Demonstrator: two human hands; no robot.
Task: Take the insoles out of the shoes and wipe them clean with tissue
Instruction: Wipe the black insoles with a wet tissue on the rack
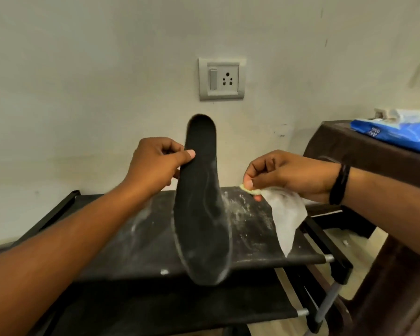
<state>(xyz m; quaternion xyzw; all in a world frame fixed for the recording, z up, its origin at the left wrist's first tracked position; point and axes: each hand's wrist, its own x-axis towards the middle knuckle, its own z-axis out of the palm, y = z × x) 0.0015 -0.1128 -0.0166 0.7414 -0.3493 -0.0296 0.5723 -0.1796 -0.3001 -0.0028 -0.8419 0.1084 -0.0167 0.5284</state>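
A long black insole with whitish dust streaks is held up in the middle of the head view, one end toward the wall and the other end toward me. My left hand pinches its left edge near the far end, thumb on top. To the right of the insole, my right hand pinches a white tissue that hangs down over the rack, with a small yellowish bit at the fingertips. The tissue is apart from the insole. No shoes are in view.
Below the hands stands a black fabric shoe rack with a dusty top shelf and a lower shelf. A dark brown table at the right carries a blue tissue packet. A wall socket sits behind.
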